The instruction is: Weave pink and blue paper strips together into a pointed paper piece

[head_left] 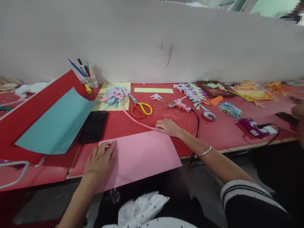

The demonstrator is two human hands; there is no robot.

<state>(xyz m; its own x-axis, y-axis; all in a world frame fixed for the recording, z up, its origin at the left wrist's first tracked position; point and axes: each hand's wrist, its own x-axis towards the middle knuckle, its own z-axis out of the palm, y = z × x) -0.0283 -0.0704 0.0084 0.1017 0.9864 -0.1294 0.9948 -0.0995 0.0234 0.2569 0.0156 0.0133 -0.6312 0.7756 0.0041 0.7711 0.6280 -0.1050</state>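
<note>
A pink paper sheet (142, 155) lies on the red table before me, its near edge reaching past the table's front. My left hand (101, 156) rests on the sheet's left side, fingers slightly bent and apart, holding nothing. At the sheet's far edge, my right hand (167, 127) has its fingers closed on the end of a narrow pink paper strip (136, 122). The strip curves away to the left. Scissors (142, 109) with red and yellow handles lie just beyond it. A pink glue gun (179, 104) sits beyond my right hand.
A black phone (93, 126) and a teal paper sheet (59, 123) on a red board are at left. Farther back are cut paper pieces (116, 95), a pen cup (91, 81) and a yellow strip (153, 90). A purple power socket box (256, 127) with cords sits at right, near another person's hand (298, 110).
</note>
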